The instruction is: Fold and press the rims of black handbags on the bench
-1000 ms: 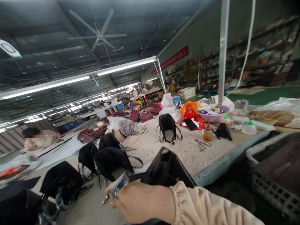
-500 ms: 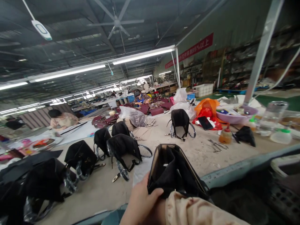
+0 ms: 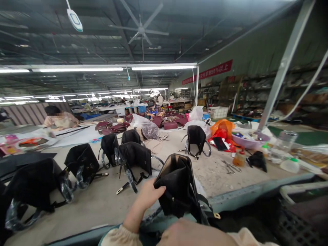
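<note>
A black handbag (image 3: 176, 184) with its mouth gaping and a tan inner edge showing is tilted at the table's near edge. My left hand (image 3: 150, 194) grips its left rim, thumb on the near side and fingers wrapped round the edge. Just below the bag, at the bottom of the view, is my right hand (image 3: 183, 230); its fingers are blurred and hidden, so I cannot tell whether it touches the bag. A strap with a gold-coloured metal end (image 3: 216, 215) hangs from the bag's right side.
Several similar black bags (image 3: 135, 157) with plastic-wrapped handles stand to the left, and another black bag (image 3: 196, 140) stands beyond. On the right lie scissors (image 3: 232, 166), an amber bottle (image 3: 239, 158), a phone (image 3: 219, 144) and a purple basin (image 3: 249, 142). A person (image 3: 61, 119) works across the table.
The bag has turned and tilted, bringing its strap into view. My right sleeve has moved down and the back of my right hand now shows. The left hand still holds the rim; the view has levelled.
</note>
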Demonstrator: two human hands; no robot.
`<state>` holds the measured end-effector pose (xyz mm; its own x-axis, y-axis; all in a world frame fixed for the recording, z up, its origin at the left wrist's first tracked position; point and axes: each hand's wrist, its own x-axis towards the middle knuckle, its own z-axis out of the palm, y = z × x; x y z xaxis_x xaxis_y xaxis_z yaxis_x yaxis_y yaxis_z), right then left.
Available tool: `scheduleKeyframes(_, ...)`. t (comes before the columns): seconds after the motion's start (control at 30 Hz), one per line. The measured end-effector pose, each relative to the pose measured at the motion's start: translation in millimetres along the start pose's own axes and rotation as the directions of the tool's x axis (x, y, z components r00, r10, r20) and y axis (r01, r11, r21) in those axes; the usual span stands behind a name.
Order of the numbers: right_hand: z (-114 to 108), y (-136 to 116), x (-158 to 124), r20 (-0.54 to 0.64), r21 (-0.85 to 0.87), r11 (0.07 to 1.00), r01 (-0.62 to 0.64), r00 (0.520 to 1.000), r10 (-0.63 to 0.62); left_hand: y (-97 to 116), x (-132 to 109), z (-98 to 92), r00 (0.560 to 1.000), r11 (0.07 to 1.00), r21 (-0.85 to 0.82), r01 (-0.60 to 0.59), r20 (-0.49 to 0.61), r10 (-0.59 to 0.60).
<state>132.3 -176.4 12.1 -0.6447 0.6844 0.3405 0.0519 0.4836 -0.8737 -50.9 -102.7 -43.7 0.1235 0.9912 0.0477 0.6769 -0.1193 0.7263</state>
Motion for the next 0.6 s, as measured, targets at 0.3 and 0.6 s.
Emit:
scheduleKeyframes(0.3, -95, 46, 21, -0.106, -0.675, 0.738, 0.025, 0.986, -0.130, 5, 31, -21.6, 0.973, 0.985, -0.093, -0.149, 0.162, 0.162)
scheduleKeyframes(0.6, -89, 82, 57, 0.001, -0.754, 0.657, 0.010, 1.000, -0.015, 9, 68, -4.3, 0.967, 0.977, -0.050, -0.209, 0.137, 0.214)
